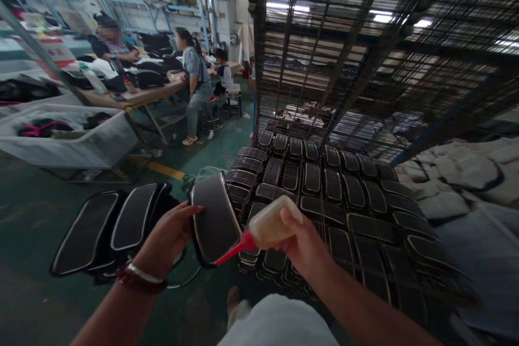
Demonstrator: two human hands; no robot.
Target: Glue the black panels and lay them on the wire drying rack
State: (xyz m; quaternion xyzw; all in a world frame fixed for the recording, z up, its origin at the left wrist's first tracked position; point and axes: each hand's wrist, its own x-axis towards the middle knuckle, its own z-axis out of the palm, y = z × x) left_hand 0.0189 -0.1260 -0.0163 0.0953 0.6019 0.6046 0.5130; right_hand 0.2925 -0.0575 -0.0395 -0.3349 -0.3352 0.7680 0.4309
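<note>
My left hand (172, 232) grips the left edge of a black curved panel (214, 216), its thumb lying on the dark face. A pale line of glue runs along part of the panel's border. In my right hand (302, 235) is a squeeze bottle (270, 224) of cloudy yellowish fluid, tilted down to the left. Its red nozzle (233, 251) meets the lower edge of the panel. Beside my left wrist, similar black panels (133, 216) with pale outlines are stacked. What supports that stack is mostly hidden.
Rows of similar panels lie on a wire rack (316, 194), with more mesh shelves (344, 54) tilted up above. White sacks (458, 173) are piled at the right. A white bin (81, 143) stands left, near a worktable (141, 97) with several people around it.
</note>
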